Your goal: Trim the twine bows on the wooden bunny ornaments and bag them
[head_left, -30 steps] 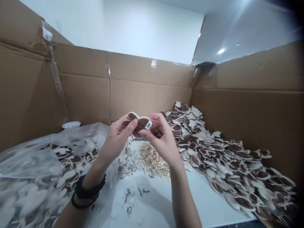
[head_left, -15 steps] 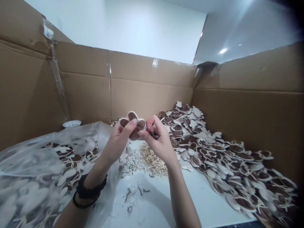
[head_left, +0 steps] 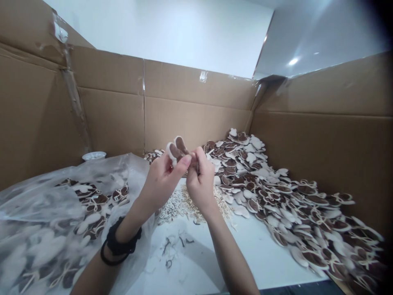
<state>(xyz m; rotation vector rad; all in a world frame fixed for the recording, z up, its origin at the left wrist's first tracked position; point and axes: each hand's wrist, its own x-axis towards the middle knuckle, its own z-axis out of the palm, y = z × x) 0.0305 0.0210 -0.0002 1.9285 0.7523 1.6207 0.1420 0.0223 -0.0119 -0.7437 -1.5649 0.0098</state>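
My left hand [head_left: 162, 180] and my right hand [head_left: 200, 180] meet in the middle, both pinched on one small brown-and-cream ear-shaped piece [head_left: 177, 148] held above the white table [head_left: 245, 254]. The piece stands almost edge-on, its lobes pointing up. My right fingers are curled over its lower right part, and what else they grip is hidden. A black band [head_left: 118, 248] circles my left wrist.
A long heap of similar pieces [head_left: 285, 205] runs along the right cardboard wall [head_left: 322, 139]. A clear plastic bag [head_left: 61, 213] holding more of them lies at left. Small cream loops [head_left: 190, 205] and dark scraps [head_left: 172, 250] lie below my hands. A white cup [head_left: 93, 155] stands by the back-left wall.
The piece has turned from lying flat and wide to nearly edge-on. Its white label no longer shows. Both hands have drawn closer together and a little higher.
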